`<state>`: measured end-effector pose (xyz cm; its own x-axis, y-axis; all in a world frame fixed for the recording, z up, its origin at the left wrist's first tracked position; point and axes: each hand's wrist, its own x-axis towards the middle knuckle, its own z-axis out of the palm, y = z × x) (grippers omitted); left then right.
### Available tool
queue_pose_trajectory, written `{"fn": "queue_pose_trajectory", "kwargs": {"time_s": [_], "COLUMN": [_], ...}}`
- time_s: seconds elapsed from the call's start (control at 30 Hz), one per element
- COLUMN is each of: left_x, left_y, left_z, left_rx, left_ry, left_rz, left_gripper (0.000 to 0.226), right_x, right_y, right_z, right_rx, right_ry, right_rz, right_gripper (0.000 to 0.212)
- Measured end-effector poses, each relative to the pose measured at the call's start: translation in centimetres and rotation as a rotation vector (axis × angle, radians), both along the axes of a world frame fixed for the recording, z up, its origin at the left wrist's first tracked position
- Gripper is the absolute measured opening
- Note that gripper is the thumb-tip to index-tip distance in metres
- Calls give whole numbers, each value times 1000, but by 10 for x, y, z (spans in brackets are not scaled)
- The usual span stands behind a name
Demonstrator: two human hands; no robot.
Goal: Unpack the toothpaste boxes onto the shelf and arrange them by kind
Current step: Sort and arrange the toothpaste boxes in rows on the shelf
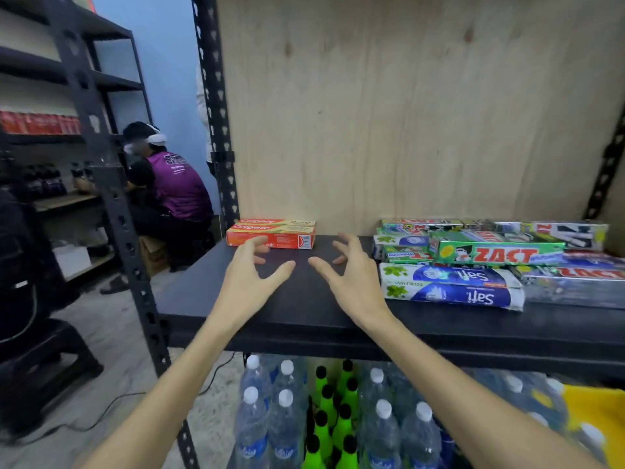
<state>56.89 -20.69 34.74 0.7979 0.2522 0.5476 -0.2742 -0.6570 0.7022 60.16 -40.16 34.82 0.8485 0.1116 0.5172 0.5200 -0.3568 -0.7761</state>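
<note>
1. The black flat shelf board [304, 309] runs left to right, with a pale plywood back panel [406, 113] closing it off behind and a black perforated steel upright [216, 130] at its back left corner.
2. A bare stretch of board lies open in the middle, between the boxes on the left and the pile on the right; it reaches from the front edge back to the panel.
3. The left hand [248, 279] and the right hand [355, 279] are over this bare stretch, both empty, fingers spread and bent like claws, thumbs pointing towards each other and apart.
4. The left fingertips are just in front of the red and cream Colgate toothpaste boxes [272, 233]; whether they touch cannot be told.
5. Those boxes lie flat at the back left, against the panel, long axes running left to right along the shelf.
6. The green and red Zact toothpaste boxes [497, 250] are heaped on the right, also lengthwise left to right, some printed upside down.
7. Two white and blue Safi toothpaste boxes [451, 287] lie side by side nearer the front edge, lettering upside down, just right of the right hand.
8. Below the board stand clear water bottles with white caps [267, 418] and bright green bottles with black caps [334, 418].
</note>
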Motion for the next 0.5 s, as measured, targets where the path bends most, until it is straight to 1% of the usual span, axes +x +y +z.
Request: {"fn": "queue_pose_trajectory", "kwargs": {"time_s": [0.13, 0.2, 0.33, 0.4, 0.5], "left_x": [-24, -32, -32, -25, -12], "left_y": [-35, -55, -103, -127, -160], "left_z": [-9, -11, -3, 5, 21], "left_rx": [-9, -34, -9, -2, 23], "left_ry": [-10, -10, -31, -40, -34], "left_rz": [-49, -72, -132, -157, -212], "left_gripper": [68, 67, 65, 65, 65], "right_x": [-34, -46, -56, -55, -44], "right_y": [-28, -53, -114, -147, -196], "right_z": [-4, -6, 1, 4, 11], "right_rx": [38, 44, 31, 22, -28], "right_ry": [-33, -64, -112, -145, -208], "right_rz": [5, -12, -78, -140, -308], "right_gripper": [66, 64, 57, 55, 55]}}
